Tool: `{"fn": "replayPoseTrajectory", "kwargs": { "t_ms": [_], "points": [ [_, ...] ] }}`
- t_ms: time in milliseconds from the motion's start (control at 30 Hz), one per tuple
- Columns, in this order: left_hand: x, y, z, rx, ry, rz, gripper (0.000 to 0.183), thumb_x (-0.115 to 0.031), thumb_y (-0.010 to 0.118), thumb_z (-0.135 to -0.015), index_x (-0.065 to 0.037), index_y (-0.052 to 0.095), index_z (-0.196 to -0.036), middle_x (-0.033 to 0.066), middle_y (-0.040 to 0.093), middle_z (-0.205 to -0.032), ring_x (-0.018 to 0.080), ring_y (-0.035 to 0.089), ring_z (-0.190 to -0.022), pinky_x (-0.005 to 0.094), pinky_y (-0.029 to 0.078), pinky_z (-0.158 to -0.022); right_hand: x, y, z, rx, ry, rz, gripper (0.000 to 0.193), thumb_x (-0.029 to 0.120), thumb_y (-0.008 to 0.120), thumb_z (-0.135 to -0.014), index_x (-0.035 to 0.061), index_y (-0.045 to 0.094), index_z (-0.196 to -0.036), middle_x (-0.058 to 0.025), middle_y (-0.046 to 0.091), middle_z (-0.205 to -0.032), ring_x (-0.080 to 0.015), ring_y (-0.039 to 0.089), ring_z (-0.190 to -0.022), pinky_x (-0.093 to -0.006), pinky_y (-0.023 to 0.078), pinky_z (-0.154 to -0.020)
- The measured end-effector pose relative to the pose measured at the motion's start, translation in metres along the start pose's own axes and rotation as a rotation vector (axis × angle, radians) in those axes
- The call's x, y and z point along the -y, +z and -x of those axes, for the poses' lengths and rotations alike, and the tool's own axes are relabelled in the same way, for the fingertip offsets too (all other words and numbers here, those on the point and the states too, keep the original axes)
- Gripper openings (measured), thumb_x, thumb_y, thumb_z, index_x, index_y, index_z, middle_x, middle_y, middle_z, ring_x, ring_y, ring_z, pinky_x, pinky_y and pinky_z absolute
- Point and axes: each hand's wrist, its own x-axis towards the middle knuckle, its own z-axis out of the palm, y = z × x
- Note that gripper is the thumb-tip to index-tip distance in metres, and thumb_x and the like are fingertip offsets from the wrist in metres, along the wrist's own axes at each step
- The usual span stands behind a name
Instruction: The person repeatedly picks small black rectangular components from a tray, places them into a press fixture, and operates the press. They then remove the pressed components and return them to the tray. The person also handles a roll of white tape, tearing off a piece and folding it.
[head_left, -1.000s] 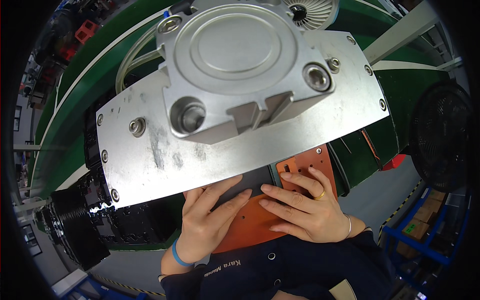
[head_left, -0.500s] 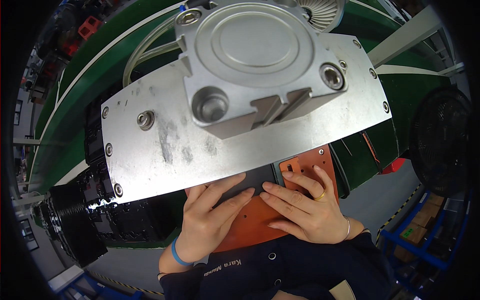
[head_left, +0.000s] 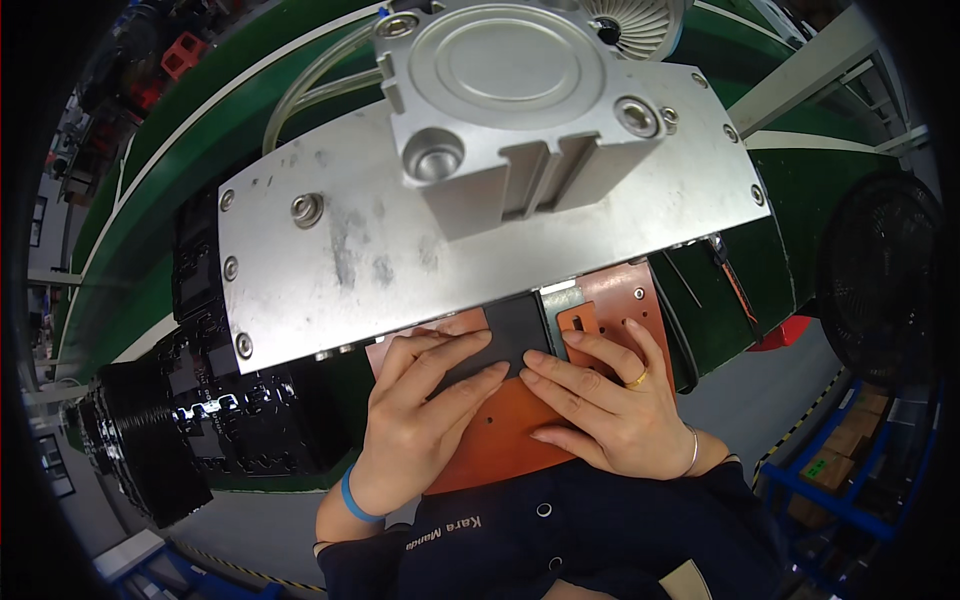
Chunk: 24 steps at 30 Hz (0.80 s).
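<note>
The dark panel [head_left: 515,335] lies on the orange board [head_left: 485,452], its right edge pointing away from the person; its far end is hidden beneath the metal plate [head_left: 300,270], so I can't tell its long axis; the left hand [head_left: 412,412] rests loosely parted fingers on it; the right hand [head_left: 628,418], fingers spread, reaches its near right corner.

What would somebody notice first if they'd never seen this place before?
Probably the big silver block at the top middle, over a wide, smudged metal plate. Below that, the left hand and right hand touch a dark flat piece over an orange base. A black fan is at the far right.
</note>
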Motion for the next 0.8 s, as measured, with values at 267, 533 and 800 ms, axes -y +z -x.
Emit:
{"fn": "replayPoseTrajectory", "kwargs": {
  "t_ms": [267, 533, 800],
  "points": [
    [0.003, 0.001, 0.003, -0.054, 0.066, 0.023, 0.031, 0.0, 0.073, -0.064, -0.006, 0.075, -0.094, 0.0105, 0.066, -0.107, 0.0266, 0.055, -0.089, 0.0324, 0.05, -0.077, -0.008, -0.015, -0.005, -0.121, -0.033, -0.157, 0.043, 0.026, 0.074, -0.079, 0.0063, 0.066, -0.116, -0.0055, 0.06, -0.126, -0.0222, 0.054, -0.111, -0.042, 0.039, -0.098],
    [-0.025, -0.022, 0.023, -0.128, 0.289, -0.147, 0.033, -0.006, 0.071, -0.065, -0.011, 0.074, -0.097, 0.0133, 0.065, -0.109, 0.0243, 0.059, -0.087, 0.0374, 0.052, -0.079, -0.006, -0.037, -0.026, 0.117, 0.414, -1.014, 0.027, 0.01, 0.073, -0.083, -0.0029, 0.066, -0.106, -0.007, 0.069, -0.08, -0.005, 0.058, -0.052, -0.0203, 0.043, -0.049],
    [-0.013, -0.047, 0.059, -0.106, 0.007, 0.24, 0.041, -0.013, 0.081, -0.07, -0.002, 0.07, -0.108, 0.009, 0.068, -0.086, 0.0237, 0.063, -0.08, 0.0437, 0.046, -0.095, 0.035, -0.03, -0.036, 0.077, 0.141, -0.74, 0.012, 0.004, 0.072, -0.081, -0.0027, 0.066, -0.073, -0.0083, 0.065, -0.059, -0.0125, 0.065, -0.052, -0.0218, 0.048, -0.05]
  ]
}}
